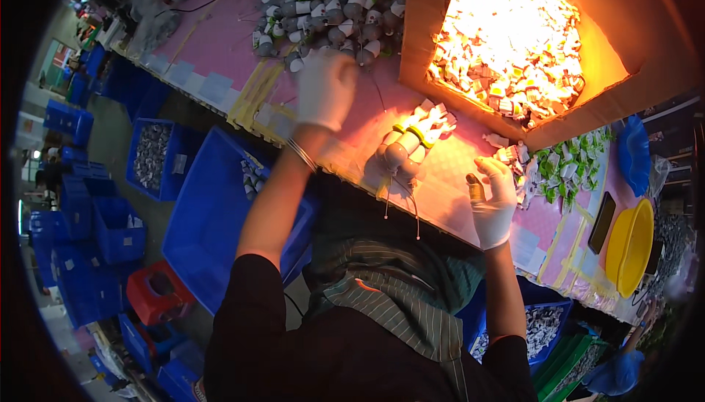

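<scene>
Grey balls (349, 11) partly behind left hand (325, 92)

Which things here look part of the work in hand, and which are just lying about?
Seemingly in the work:
left hand, by the grey bulb-shaped pieces
right hand, near the small white pieces
grey pieces with green bands, between the hands
cardboard box of small parts

Seemingly just lying about:
yellow basin
dark flat slab
red stool
</scene>
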`<state>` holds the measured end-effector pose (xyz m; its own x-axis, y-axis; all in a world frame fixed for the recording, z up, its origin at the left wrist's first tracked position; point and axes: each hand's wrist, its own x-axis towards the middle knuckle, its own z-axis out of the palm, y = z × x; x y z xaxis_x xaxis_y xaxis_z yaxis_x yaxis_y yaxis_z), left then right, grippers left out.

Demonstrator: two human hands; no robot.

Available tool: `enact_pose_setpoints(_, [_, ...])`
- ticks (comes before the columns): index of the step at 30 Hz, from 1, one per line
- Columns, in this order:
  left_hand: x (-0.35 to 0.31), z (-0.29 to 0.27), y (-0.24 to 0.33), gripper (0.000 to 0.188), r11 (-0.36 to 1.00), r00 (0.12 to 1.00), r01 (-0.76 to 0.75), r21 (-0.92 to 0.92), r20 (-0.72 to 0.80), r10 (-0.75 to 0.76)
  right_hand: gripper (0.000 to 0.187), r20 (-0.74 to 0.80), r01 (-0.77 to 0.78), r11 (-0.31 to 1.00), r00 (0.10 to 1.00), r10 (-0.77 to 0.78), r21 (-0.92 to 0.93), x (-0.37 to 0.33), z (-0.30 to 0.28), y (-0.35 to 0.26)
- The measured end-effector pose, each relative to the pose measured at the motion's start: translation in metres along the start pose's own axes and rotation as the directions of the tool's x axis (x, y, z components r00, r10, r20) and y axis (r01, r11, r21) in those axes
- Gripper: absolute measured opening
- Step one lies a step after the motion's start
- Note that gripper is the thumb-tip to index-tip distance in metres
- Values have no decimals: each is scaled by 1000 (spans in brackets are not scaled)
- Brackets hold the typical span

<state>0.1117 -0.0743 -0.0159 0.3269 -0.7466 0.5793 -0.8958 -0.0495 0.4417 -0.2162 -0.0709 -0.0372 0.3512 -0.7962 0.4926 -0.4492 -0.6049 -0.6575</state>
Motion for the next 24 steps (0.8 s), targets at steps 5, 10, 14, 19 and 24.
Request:
enact_pose_setpoints(5, [23, -22, -73, 27, 921, 936, 327, 213, 65, -347, 29, -2, -30, 999, 1000, 30, 38, -3, 2, 5])
enact_pose_setpoints(10, [45, 1, -39, 54, 786, 785, 426, 449, 249, -568, 23, 20, 47, 998, 999, -48, 48, 1, 11, -2])
enact_pose_setpoints(14, [42, 7, -36, 62, 774, 782, 273, 571, 337, -525, 24, -15, 81, 996, 997, -81, 43, 5, 13, -15])
enact_pose_setpoints(19, [12, -13, -74, 51, 915, 844, 306, 262, 370, -389, 22, -1, 17, 996, 1000, -17, 86, -2, 6, -6])
enact_pose_setpoints(24, [-11, -46, -55, 22, 46, 758, 634, -772, 610, -230, 18, 48, -152, 967, 988, 145, 205, 1, 2, -9])
